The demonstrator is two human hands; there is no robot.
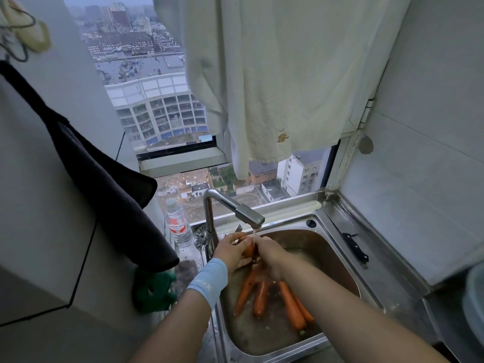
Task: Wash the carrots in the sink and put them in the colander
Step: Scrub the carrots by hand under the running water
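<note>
Left grip (pixel 231 251) is curled round one carrot (pixel 248 249) under the running faucet (pixel 246 214), with the right grip (pixel 267 251) clasping it too (fingers partly hidden). The other carrots (pixel 290 305) lie in the wet sink (pixel 314 247), below the wrists.

Left hand (pixel 231 248), right hand (pixel 267 251), gripping carrot (pixel 248 250) (fingers curled)

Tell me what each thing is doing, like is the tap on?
Tap: on, water running.
Held carrot: under the stream, gripped by left hand and right hand.
Other carrots: lying in the sink, not yet in a colander.
Knife: lying flat on the sink's ledge.
Bottle: upright, capped.
White towel: hanging over the window.
</note>
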